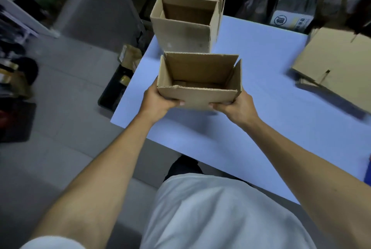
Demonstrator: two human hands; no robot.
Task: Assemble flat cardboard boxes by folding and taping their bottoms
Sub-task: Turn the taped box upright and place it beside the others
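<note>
You've got the box point(198, 86) upright with its open top facing you, held over the left part of the bench point(261, 96), near its left edge. My guess is the bottom's already folded, since there's a floor showing inside, though I can't tell from here whether it's taped. It lines up with the two finished boxes point(184, 28) standing in a row toward the far left corner, so it looks like you're about to park this one at the near end of that row, just beside the closest one. Makes sense: it keeps the done ones out of the way of the flat stack point(337, 64) over by the right edge.

Grip-wise, your left hand point(158, 100) is wrapped round the near left corner, thumb across the front wall and the rest of the fingers out of sight behind the side. Your right hand point(239, 106) mirrors it on the near right corner, fingertips curled onto the front panel low down. So both hands are clamped on the box. I can't tell if it's touching the bench or hovering just above.
</note>
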